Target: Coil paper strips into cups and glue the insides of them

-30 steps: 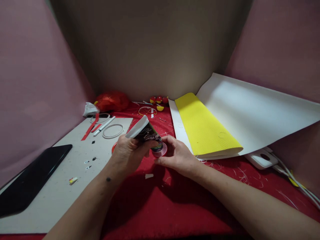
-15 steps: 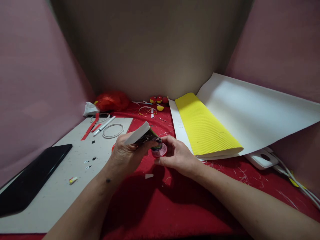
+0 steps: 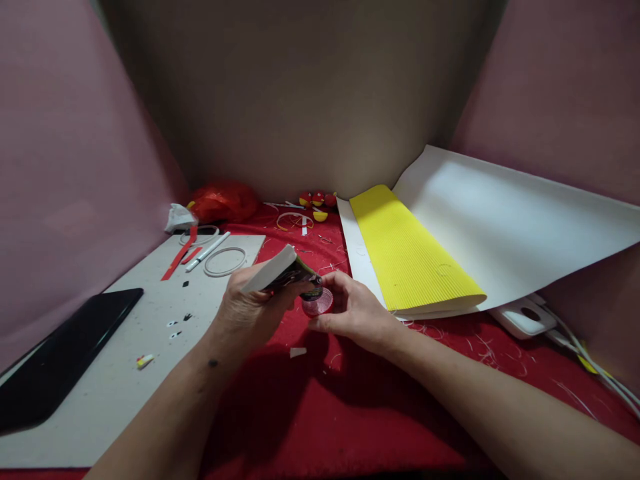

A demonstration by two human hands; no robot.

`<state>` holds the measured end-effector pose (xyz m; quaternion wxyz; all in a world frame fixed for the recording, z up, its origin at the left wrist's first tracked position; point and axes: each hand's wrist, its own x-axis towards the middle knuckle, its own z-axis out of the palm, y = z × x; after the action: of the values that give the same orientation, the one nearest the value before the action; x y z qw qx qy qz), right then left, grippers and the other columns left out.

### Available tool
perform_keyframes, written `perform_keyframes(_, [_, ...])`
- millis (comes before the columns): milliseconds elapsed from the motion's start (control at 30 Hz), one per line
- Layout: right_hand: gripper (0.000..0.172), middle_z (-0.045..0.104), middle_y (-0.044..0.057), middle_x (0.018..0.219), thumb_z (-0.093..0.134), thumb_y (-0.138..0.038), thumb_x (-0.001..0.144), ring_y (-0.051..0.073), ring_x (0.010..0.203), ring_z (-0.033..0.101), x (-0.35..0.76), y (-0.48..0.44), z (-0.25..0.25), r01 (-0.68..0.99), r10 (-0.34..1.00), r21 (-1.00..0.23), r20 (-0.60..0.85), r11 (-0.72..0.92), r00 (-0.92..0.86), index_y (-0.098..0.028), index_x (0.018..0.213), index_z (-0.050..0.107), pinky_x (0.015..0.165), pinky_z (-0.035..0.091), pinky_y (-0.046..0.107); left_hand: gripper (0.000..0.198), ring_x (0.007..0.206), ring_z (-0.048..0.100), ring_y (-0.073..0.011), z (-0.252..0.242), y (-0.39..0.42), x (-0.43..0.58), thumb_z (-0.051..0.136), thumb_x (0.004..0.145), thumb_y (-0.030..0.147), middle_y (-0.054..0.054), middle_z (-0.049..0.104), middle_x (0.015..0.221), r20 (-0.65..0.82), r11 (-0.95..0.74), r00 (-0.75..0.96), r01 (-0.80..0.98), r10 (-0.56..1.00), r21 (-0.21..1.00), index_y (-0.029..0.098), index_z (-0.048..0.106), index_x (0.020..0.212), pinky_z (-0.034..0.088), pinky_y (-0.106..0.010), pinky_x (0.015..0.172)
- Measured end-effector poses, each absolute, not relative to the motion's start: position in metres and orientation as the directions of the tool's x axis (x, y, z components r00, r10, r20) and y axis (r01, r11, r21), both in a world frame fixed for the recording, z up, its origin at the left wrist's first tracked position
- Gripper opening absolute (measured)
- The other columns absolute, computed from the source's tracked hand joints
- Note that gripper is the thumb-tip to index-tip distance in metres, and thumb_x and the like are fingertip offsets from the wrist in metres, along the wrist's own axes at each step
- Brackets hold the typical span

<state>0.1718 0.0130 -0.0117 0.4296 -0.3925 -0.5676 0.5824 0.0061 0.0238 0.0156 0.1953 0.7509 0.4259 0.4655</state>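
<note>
My left hand [image 3: 245, 307] is closed around a glue tube [image 3: 273, 268] with a flat white end and a dark printed label. The tube tilts down to the right, and its narrow end meets the small cup. Between the thumb and fingers of my right hand [image 3: 353, 310] sits a small red ridged cup [image 3: 319, 307], pale pink inside, with its opening toward me. The tip of the tube is hidden, so I cannot see any glue. A small white paper scrap [image 3: 298, 351] lies on the red cloth [image 3: 320, 413] below.
At left are a grey board [image 3: 115, 393], a black tablet-like slab [image 3: 70, 360], a white pen [image 3: 207, 252] and a ring [image 3: 225, 261]. Small red and yellow figures [image 3: 318, 199] stand at the back. Yellow corrugated paper [image 3: 410, 253] and a white sheet [image 3: 510, 213] lie right, beside a power strip [image 3: 523, 319].
The glue tube and my left hand have shifted slightly left. The cup is turned a little, with more of its inside showing; both grips stay the same.
</note>
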Motion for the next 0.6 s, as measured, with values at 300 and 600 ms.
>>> perform_keyframes(300, [0.044, 0.063, 0.002, 0.082, 0.073, -0.011, 0.055, 0.016, 0.077, 0.06, 0.171, 0.0135, -0.0136, -0.083, 0.94, -0.997, 0.018, -0.011, -0.339, -0.018, 0.091, 0.048, 0.071, 0.046, 0.03, 0.004, 0.048, 0.052, -0.0071, 0.0169, 0.0243, 0.0047, 0.062, 0.076, 0.022, 0.007, 0.06, 0.06, 0.625, -0.672, 0.269, 0.431, 0.733, 0.603, 0.024, 0.063, 0.074, 0.042, -0.02, 0.045])
perform_keyframes(600, [0.048, 0.062, 0.003, 0.084, 0.075, -0.015, 0.055, 0.018, 0.08, 0.06, 0.1713, 0.0134, -0.0146, -0.045, 0.943, -0.999, 0.016, 0.001, -0.331, -0.018, 0.094, 0.048, 0.076, 0.046, 0.033, 0.005, 0.049, 0.054, -0.0081, 0.0179, 0.0263, 0.0022, 0.063, 0.075, 0.021, 0.007, 0.059, 0.058, 0.644, -0.674, 0.243, 0.436, 0.726, 0.596, 0.025, 0.063, 0.073, 0.043, -0.021, 0.045])
